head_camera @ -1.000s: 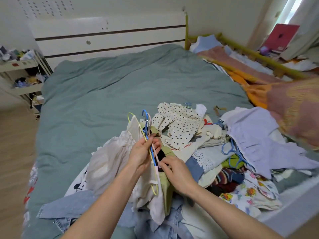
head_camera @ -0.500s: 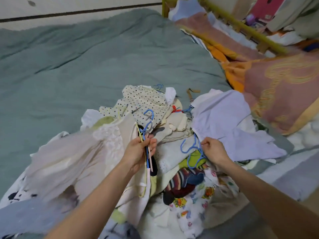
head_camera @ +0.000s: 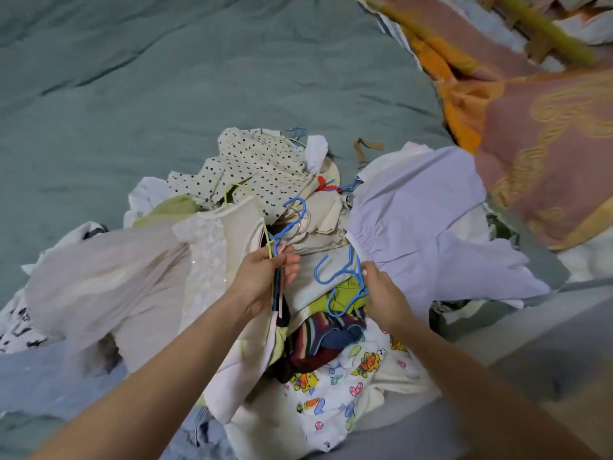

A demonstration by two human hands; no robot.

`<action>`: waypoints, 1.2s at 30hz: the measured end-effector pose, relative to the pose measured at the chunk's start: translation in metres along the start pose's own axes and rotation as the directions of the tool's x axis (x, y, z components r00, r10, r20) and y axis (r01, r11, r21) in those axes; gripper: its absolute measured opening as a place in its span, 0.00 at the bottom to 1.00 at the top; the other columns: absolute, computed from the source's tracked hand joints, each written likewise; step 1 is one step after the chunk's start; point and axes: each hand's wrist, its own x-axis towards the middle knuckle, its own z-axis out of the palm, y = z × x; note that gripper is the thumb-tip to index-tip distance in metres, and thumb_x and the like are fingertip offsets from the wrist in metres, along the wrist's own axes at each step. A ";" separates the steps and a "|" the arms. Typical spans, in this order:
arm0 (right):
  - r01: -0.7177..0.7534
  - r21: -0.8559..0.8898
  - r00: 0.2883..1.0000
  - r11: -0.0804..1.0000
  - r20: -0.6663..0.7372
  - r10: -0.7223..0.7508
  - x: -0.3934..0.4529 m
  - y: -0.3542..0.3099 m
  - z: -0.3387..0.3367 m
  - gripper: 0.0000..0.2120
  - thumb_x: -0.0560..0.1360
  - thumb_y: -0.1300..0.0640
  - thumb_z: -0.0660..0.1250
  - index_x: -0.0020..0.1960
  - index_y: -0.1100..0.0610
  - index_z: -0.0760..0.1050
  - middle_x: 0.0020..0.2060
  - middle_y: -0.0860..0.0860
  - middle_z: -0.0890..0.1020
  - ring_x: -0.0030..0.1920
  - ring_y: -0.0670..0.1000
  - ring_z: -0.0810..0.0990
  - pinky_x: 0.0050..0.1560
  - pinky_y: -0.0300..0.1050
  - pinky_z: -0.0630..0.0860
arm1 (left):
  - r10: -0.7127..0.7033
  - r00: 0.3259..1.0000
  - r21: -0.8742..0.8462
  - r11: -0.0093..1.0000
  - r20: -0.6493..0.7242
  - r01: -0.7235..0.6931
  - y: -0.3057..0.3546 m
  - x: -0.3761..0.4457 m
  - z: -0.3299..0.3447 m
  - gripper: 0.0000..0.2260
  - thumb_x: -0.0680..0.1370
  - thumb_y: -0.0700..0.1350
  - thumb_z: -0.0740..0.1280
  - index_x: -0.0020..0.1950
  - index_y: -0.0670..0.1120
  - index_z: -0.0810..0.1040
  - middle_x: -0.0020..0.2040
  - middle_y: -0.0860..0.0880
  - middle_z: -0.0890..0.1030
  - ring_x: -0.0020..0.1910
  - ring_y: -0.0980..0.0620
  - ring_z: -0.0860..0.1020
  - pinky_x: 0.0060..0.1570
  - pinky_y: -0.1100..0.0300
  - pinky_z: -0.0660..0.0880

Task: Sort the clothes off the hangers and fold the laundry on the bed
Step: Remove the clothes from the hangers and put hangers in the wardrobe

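Observation:
A heap of laundry lies on the grey-green bed cover (head_camera: 139, 94). My left hand (head_camera: 262, 277) grips a bundle of hangers (head_camera: 293, 220) by their necks, blue, yellow and pink, with cream garments (head_camera: 109, 280) hanging from them to the left. My right hand (head_camera: 381, 290) pinches a blue hanger (head_camera: 335, 277) that still carries a lilac garment (head_camera: 431, 227). A polka-dot top (head_camera: 258, 164) lies behind the hands. A striped dark item (head_camera: 325, 336) and a cartoon-print white cloth (head_camera: 345, 390) lie below them.
A pink and orange blanket (head_camera: 544, 134) covers the right side, with a yellow wooden rail (head_camera: 544, 31) behind it. Denim (head_camera: 202, 433) lies at the bottom edge. The grey mattress edge (head_camera: 517, 353) runs along the lower right.
My right hand left the bundle, moved right and took hold of the blue hanger in the lilac garment. The left hand keeps its hangers. The view tilted down and closer.

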 end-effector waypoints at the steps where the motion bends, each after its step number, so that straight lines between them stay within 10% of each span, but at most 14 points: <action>1: 0.025 -0.020 1.000 0.999 -0.002 -0.025 -0.002 0.003 0.003 0.29 0.70 0.73 0.61 0.66 0.53 0.61 0.52 0.51 0.73 0.55 0.54 0.73 0.47 0.46 0.70 | 0.002 1.000 -0.002 1.000 -0.006 -0.002 0.000 0.001 0.001 0.10 0.82 0.34 0.57 0.53 0.40 0.78 0.39 0.46 0.82 0.30 0.55 0.80 0.32 0.64 0.79; 7: 0.167 -0.202 0.971 0.965 -0.136 -0.197 0.001 0.002 0.010 0.30 0.67 0.73 0.66 0.67 0.59 0.67 0.49 0.54 0.79 0.49 0.56 0.77 0.44 0.46 0.71 | 0.008 1.000 0.011 1.000 -0.015 -0.007 0.001 0.001 0.007 0.09 0.82 0.34 0.57 0.54 0.39 0.77 0.40 0.45 0.82 0.30 0.55 0.80 0.32 0.64 0.79; 15: 0.045 0.190 0.976 0.981 -0.219 -0.002 0.005 0.016 -0.043 0.09 0.81 0.61 0.54 0.60 0.54 0.68 0.34 0.52 0.75 0.31 0.53 0.74 0.31 0.46 0.68 | -0.009 1.000 0.006 1.000 -0.017 0.009 0.005 0.003 0.007 0.10 0.82 0.33 0.56 0.57 0.37 0.76 0.43 0.43 0.82 0.31 0.54 0.80 0.32 0.63 0.79; 21: 0.115 0.082 0.789 0.990 -0.613 -0.041 0.014 0.019 -0.131 0.11 0.73 0.74 0.56 0.49 0.64 0.73 0.39 0.58 0.73 0.38 0.56 0.71 0.36 0.48 0.64 | -0.020 0.999 -0.017 1.000 -0.034 0.019 0.003 0.007 0.014 0.09 0.81 0.32 0.56 0.54 0.38 0.76 0.43 0.43 0.82 0.28 0.54 0.80 0.29 0.64 0.78; 31: 0.014 0.100 0.998 0.995 0.054 -0.019 0.032 -0.010 -0.014 0.29 0.75 0.71 0.52 0.71 0.49 0.66 0.50 0.55 0.79 0.42 0.54 0.77 0.42 0.49 0.76 | -0.028 0.999 -0.028 0.999 -0.026 0.027 0.002 0.009 0.005 0.10 0.81 0.32 0.57 0.56 0.38 0.76 0.43 0.44 0.83 0.31 0.54 0.81 0.31 0.63 0.79; 36: 0.052 0.246 0.996 0.968 0.057 -0.068 0.030 -0.010 -0.003 0.27 0.78 0.65 0.58 0.73 0.45 0.63 0.56 0.54 0.76 0.51 0.55 0.77 0.53 0.47 0.73 | -0.029 0.999 -0.040 0.999 -0.017 0.028 0.003 0.010 0.003 0.11 0.81 0.32 0.57 0.59 0.37 0.76 0.39 0.46 0.84 0.29 0.55 0.81 0.30 0.64 0.79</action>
